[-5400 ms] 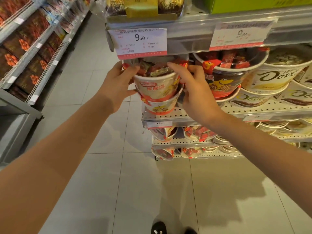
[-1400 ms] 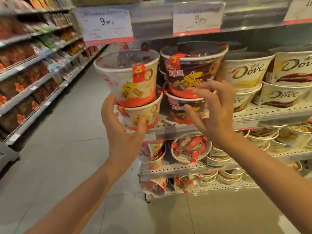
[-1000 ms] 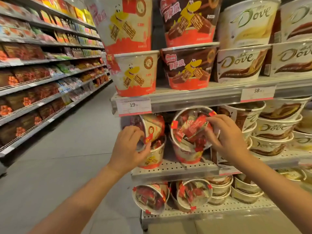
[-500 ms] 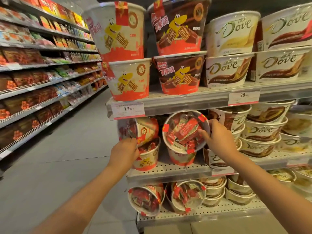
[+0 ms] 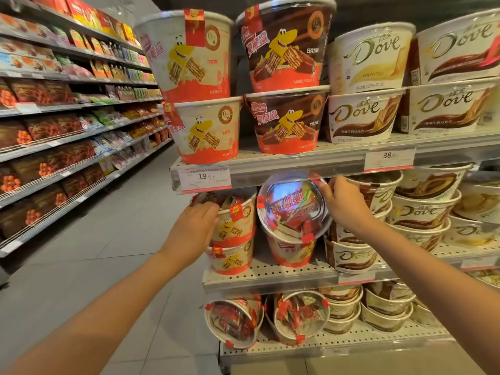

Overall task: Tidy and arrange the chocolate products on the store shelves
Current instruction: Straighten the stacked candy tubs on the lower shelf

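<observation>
Fingers of the right hand (image 5: 343, 205) curl round the upper right rim of a tipped tub (image 5: 293, 205), whose clear lid faces outward so the red wrapped bars inside show; it leans on the rim of an upright tub (image 5: 290, 250) beneath it, near the front edge of the middle shelf (image 5: 270, 277). The left hand (image 5: 193, 226) lies over the top and side of the upper cream-and-red tub (image 5: 238, 217) at the shelf's left end, fingers bent onto its lid, and that tub stands on another (image 5: 232, 259) close to the left front corner. Risk sits mainly with the tipped tub: it rests on a rim, not a flat base, so if the hold on its edge slackens while it is turned upright it would likely roll forward off the shelf. The lid is held by small red tabs, and pulling at the rim could, I judge, pop it. On the left, a sideways push on the stacked pair could slide the top tub off the one below, past the shelf's end. Just beside the right hand, the Dove tubs (image 5: 422, 212) are stacked tightly, and a wrist swinging outward could knock them askew
</observation>
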